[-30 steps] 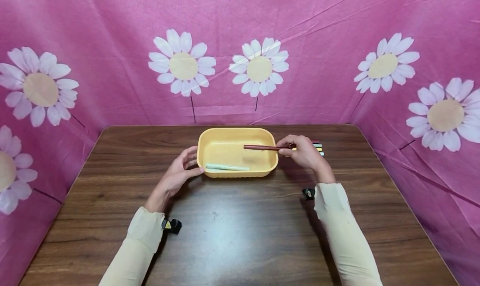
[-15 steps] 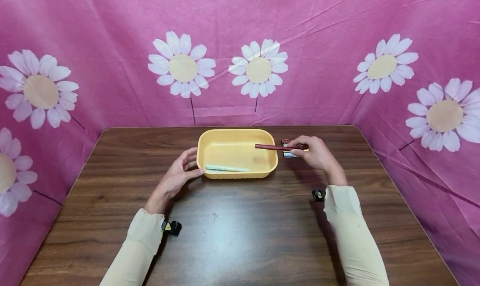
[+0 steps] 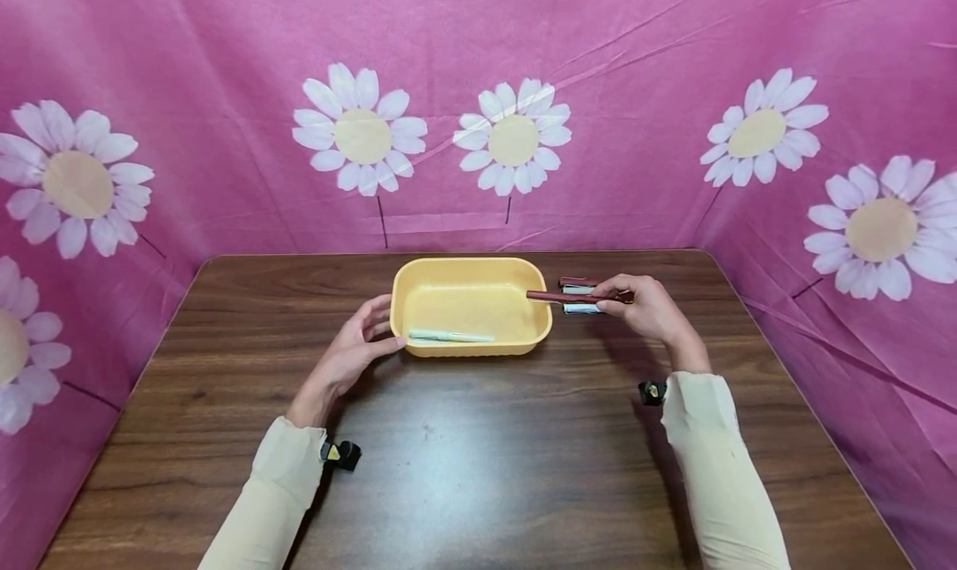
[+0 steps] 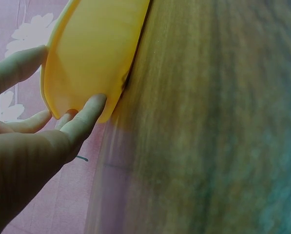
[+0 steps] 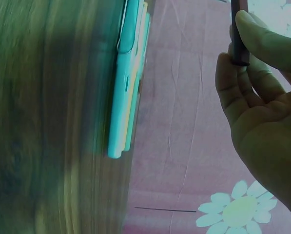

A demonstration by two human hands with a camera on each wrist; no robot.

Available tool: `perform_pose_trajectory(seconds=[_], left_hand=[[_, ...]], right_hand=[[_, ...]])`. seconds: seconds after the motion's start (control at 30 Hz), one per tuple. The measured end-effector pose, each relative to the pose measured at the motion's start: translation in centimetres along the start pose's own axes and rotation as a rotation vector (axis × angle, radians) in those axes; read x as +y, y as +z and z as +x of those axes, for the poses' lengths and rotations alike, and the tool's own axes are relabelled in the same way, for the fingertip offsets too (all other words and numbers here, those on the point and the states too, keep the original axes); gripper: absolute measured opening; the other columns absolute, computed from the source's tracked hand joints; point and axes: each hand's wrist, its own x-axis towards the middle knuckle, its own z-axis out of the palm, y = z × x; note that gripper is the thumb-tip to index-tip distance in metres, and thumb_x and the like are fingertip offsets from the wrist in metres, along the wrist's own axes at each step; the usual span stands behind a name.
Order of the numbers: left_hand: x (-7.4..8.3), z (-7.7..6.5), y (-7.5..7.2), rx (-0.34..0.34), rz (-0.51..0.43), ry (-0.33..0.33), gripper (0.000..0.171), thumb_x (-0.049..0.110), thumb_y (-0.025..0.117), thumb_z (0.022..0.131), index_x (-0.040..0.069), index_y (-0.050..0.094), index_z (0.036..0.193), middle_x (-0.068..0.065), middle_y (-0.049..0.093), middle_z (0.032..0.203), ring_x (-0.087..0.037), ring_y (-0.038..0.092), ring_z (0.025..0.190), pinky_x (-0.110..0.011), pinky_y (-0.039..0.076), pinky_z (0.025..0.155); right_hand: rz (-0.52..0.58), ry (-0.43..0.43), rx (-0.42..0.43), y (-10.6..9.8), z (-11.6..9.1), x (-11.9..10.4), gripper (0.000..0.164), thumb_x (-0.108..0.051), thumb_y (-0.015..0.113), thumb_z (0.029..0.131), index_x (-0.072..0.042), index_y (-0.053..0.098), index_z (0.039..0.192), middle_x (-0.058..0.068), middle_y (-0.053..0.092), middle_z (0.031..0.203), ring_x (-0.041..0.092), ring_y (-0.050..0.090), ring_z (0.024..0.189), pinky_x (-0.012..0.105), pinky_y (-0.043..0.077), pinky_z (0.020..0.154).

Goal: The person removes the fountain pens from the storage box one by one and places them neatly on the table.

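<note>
My left hand (image 3: 345, 364) touches the left end of a yellow rectangular tray (image 3: 478, 350), its fingers fairly straight and spread round the near-left corner. Inside the tray lies one pale mint pen (image 3: 451, 336), along the near wall. With thumb and fingertips my right hand (image 3: 650, 311) pinches a dark red pen (image 3: 557, 297) near its right end. That pen lies level, and its left tip overlaps the tray's right rim in the head view. Below my right hand in its wrist view are pale mint (image 5: 118, 107) and yellow pens, lying side by side.
Right of the tray, another dark red pen (image 3: 574, 282) and a pale blue-white pen (image 3: 581, 309) lie on the brown wooden table (image 3: 478, 470), partly hidden by my right hand. A pink curtain (image 3: 613, 138) with white daisies hangs round the back and sides.
My right hand has moved right with the dark red pen, drawing most of it out from over the tray. More of the pens on the table show. The left hand stays on the tray.
</note>
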Motion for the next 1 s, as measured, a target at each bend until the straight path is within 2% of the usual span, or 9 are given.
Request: perform_pose_trajectory(seconds=[0.23,0.5,0.63,0.8,1.0], left_hand=[[0.0,0.0,-0.1,0.01,-0.005,0.0,0.079,-0.006,0.071,0.087,0.002,0.031,0.155,-0.025,0.041,0.15,-0.04,0.042,0.135,-0.024,0.05,0.095],[0.3,0.1,-0.1,-0.01,-0.014,-0.002,0.081,-0.006,0.071,0.088,0.001,0.027,0.157,-0.027,0.037,0.152,-0.042,0.039,0.138,-0.024,0.05,0.096],[0.2,0.1,-0.1,-0.007,-0.01,-0.011,0.082,-0.006,0.071,0.088,0.001,0.026,0.157,-0.027,0.036,0.152,-0.042,0.039,0.138,-0.023,0.05,0.095],[0.2,0.1,-0.1,-0.006,-0.011,-0.009,0.082,-0.006,0.071,0.088,0.001,0.027,0.157,-0.027,0.036,0.152,-0.042,0.04,0.138,-0.025,0.05,0.096],[0.1,0.0,-0.1,-0.003,-0.006,-0.012,0.082,-0.007,0.071,0.088,0.002,0.028,0.157,-0.026,0.037,0.152,-0.041,0.04,0.137,-0.027,0.05,0.098]], right_hand=[[0.021,0.077,-0.06,-0.2,-0.3,1.2,0.011,0.0,0.076,0.088,-0.001,0.076,0.099,0.011,0.071,0.088,0.017,0.057,0.077,0.022,0.047,0.065],[0.022,0.119,-0.035,-0.6,-1.2,2.3,0.014,-0.002,0.077,0.088,0.001,0.077,0.102,0.015,0.072,0.092,0.02,0.058,0.078,0.019,0.046,0.064],[0.034,0.109,-0.026,-0.8,-1.6,2.9,0.013,-0.001,0.077,0.088,0.001,0.077,0.101,0.014,0.071,0.088,0.016,0.058,0.076,0.018,0.047,0.063],[0.007,0.127,-0.046,-1.0,-2.0,3.7,0.013,-0.002,0.077,0.088,-0.002,0.078,0.101,0.011,0.074,0.093,0.011,0.061,0.081,0.016,0.048,0.069],[-0.034,0.144,-0.072,-1.3,-2.2,4.2,0.014,-0.004,0.076,0.089,-0.004,0.079,0.103,0.014,0.074,0.101,0.013,0.061,0.09,0.02,0.047,0.078]])
